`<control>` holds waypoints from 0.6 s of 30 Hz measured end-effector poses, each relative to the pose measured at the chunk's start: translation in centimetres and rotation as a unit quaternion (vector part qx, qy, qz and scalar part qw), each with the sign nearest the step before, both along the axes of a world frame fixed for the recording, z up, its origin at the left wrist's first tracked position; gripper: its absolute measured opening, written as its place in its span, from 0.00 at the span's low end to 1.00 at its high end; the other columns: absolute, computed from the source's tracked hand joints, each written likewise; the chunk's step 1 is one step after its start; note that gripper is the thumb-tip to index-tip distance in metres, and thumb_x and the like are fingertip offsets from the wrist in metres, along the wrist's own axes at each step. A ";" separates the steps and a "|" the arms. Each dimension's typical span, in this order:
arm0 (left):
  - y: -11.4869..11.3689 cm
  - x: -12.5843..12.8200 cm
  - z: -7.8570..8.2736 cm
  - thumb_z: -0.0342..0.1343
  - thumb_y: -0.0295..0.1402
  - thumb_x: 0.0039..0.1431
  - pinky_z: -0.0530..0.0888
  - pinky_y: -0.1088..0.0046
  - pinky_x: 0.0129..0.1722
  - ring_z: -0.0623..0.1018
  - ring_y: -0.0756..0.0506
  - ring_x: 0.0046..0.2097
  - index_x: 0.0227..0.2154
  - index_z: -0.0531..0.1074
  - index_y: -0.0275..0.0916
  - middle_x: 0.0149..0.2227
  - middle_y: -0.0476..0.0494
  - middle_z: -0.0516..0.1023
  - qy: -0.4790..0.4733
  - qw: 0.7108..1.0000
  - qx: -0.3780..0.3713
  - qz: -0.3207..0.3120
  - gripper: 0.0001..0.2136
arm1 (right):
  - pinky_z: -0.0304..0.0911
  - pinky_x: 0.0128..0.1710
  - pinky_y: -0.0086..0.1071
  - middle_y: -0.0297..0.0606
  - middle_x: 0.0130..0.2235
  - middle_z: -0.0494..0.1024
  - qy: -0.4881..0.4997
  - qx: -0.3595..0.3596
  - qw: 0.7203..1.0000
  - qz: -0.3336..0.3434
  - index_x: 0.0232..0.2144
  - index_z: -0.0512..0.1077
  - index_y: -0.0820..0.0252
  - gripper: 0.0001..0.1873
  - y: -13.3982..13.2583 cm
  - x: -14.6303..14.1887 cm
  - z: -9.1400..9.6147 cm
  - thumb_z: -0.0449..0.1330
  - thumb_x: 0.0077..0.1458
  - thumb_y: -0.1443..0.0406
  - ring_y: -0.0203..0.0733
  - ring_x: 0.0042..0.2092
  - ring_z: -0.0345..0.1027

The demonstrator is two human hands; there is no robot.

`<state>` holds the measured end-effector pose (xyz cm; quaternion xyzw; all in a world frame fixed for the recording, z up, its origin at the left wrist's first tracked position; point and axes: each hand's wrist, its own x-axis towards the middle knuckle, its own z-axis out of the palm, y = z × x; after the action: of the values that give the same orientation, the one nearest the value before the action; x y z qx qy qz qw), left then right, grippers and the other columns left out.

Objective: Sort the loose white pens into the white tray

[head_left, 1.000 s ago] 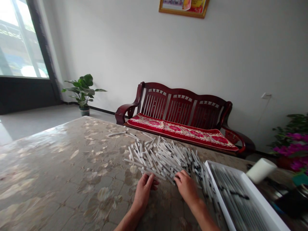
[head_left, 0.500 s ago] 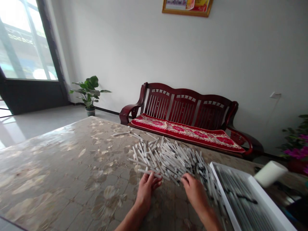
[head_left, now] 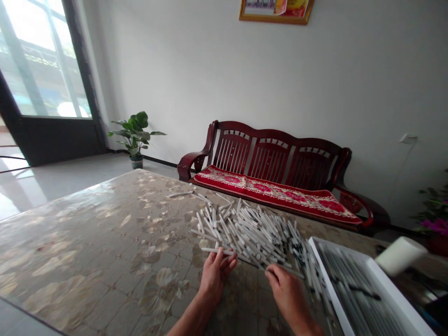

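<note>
- Left hand [head_left: 214,276]: fingers half curled around a white pen [head_left: 213,250] at the near edge of the pile [head_left: 252,228].
- Right hand [head_left: 287,293]: pinches a second pen [head_left: 289,270]; tray [head_left: 327,285] just right of it.

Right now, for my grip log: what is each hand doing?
Left hand: fingers closed on a white tube.
Right hand: fingers pinching a second tube.

Glossy floral table cover [head_left: 105,242], smooth white plastic pens [head_left: 252,231], polished dark wooden bench [head_left: 280,158].
</note>
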<state>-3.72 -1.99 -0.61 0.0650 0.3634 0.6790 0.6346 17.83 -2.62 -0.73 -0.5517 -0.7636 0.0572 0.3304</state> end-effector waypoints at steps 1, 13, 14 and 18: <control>0.0 0.0 0.0 0.59 0.29 0.60 0.82 0.72 0.33 0.84 0.47 0.32 0.31 0.70 0.35 0.31 0.41 0.82 0.000 1.000 0.000 0.001 0.05 | 0.60 0.29 0.27 0.36 0.26 0.79 0.003 0.001 1.000 -0.001 0.28 0.72 0.54 0.17 0.0 0.0 -0.1 0.50 0.64 0.56 0.40 0.28 0.74; 0.1 0.3 -0.4 0.67 0.35 0.51 0.81 0.71 0.32 0.83 0.46 0.30 0.32 0.69 0.39 0.32 0.43 0.83 0.036 0.999 0.017 -0.020 0.12 | 0.60 0.27 0.27 0.36 0.26 0.80 -0.053 0.081 0.995 0.010 0.28 0.73 0.55 0.23 -0.3 -0.2 0.4 0.44 0.68 0.55 0.38 0.27 0.75; 0.1 0.4 -0.4 0.69 0.36 0.49 0.81 0.71 0.32 0.83 0.46 0.30 0.33 0.69 0.39 0.32 0.44 0.83 0.044 0.999 0.021 -0.021 0.14 | 0.60 0.27 0.27 0.37 0.27 0.79 -0.063 0.097 0.993 0.011 0.28 0.73 0.55 0.23 -0.4 -0.2 0.6 0.44 0.68 0.56 0.39 0.27 0.75; 0.1 0.4 -0.5 0.71 0.42 0.42 0.80 0.70 0.31 0.82 0.46 0.28 0.32 0.70 0.39 0.30 0.45 0.82 0.076 0.996 0.037 -0.033 0.19 | 0.60 0.29 0.28 0.38 0.29 0.80 -0.066 0.119 0.991 0.012 0.30 0.73 0.55 0.22 -0.8 0.2 1.5 0.44 0.68 0.57 0.39 0.29 0.75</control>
<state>-3.29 -1.87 -1.09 0.1513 0.3830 0.6639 0.6242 18.02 -3.46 0.73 -0.5019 -0.7918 -0.0664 0.3418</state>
